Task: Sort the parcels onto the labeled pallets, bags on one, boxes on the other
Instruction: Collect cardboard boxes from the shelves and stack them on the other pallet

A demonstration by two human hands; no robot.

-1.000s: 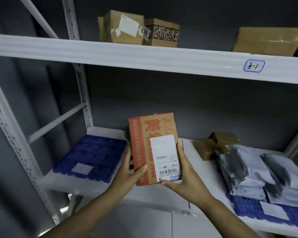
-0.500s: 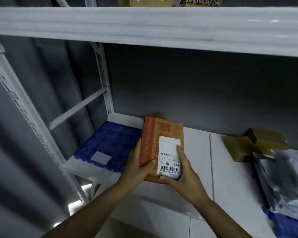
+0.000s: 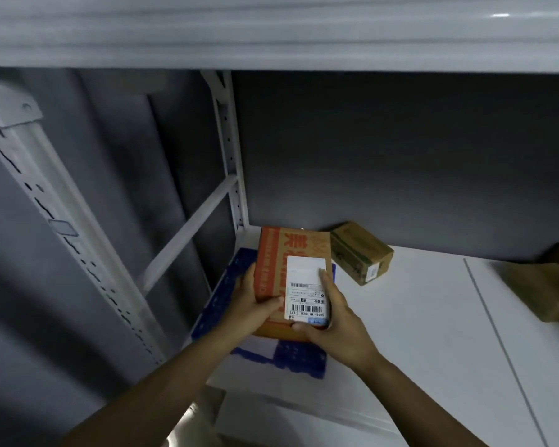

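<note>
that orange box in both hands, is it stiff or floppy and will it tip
Probably stiff: the orange box shows straight edges while the left hand and right hand grip it. Likely light for its size, held mostly by fingers. Its broad flat face should sit steady on the blue pallet.

Left hand (image 3: 255,307), right hand (image 3: 338,325): both curled

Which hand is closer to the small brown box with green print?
Right. The right hand grips the orange box on the side facing the small brown box; the left hand grips its opposite, far side.
</note>
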